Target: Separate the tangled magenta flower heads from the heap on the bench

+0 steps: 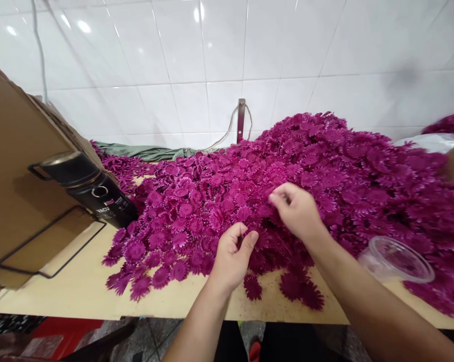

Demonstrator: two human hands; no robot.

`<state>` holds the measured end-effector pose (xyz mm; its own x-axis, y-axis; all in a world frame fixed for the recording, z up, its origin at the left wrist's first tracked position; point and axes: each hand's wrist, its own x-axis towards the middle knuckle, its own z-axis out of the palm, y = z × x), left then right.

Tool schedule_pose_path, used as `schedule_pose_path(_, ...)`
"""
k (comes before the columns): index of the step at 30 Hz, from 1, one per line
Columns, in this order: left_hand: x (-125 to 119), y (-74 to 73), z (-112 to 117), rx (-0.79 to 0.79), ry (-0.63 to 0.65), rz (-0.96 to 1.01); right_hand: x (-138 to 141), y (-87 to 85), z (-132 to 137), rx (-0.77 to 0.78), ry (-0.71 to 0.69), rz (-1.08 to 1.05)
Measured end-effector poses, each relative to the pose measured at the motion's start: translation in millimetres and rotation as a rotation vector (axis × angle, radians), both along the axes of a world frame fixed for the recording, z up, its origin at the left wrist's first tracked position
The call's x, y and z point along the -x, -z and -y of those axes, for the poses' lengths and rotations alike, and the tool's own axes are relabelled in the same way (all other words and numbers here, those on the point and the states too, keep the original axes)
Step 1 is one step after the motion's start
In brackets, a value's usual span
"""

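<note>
A large heap of magenta artificial flower heads [219,193] covers most of the table. Low over its front middle is my left hand [232,256], its fingers curled in and the thumb close to the index finger. Whatever it may hold is too small or hidden to name. Farther right and a little higher, my right hand [296,208] is closed in a pinch against the heap. Magenta petals lie right behind its fingertips, and I cannot make out whether one is gripped. A single flower head [253,287] lies on the board below the hands.
A black vacuum bottle [94,188] leans beside a cardboard box [19,166] at left, near a black wire frame [53,246]. A clear plastic tub [396,261] sits among flowers at right. Behind stands a white tiled wall [227,55] with a metal bracket [241,120].
</note>
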<state>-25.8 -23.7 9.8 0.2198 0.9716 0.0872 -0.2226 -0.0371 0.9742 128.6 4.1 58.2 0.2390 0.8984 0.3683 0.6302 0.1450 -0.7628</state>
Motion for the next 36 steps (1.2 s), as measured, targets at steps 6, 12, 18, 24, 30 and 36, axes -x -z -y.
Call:
schedule_pose_path(6,1.3,-1.8,-4.3,0.039,-0.022,0.056,-20.0,-16.2,-14.1,-0.198,0.158,0.296)
schedule_pose_path(12,-3.2,6.7,-11.5,0.113,-0.047,0.078,25.7,1.9,32.1,-0.075,-0.222,0.277)
schedule_pose_path(18,-5.0,16.7,-14.0,0.134,-0.069,0.078,35.9,17.2,33.4,0.237,-0.412,-0.035)
schedule_pose_path(24,0.8,17.4,-9.8,0.142,-0.015,0.084,36.2,20.6,27.4,0.294,-0.424,-0.120)
schedule_pose_path(30,2.1,7.9,-4.7,0.075,-0.069,0.007,32.4,23.9,15.9,0.041,-0.174,0.105)
schedule_pose_path(36,8.4,9.3,-3.6,0.107,-0.142,0.045,-12.1,-1.3,-19.2,-0.154,0.205,0.140)
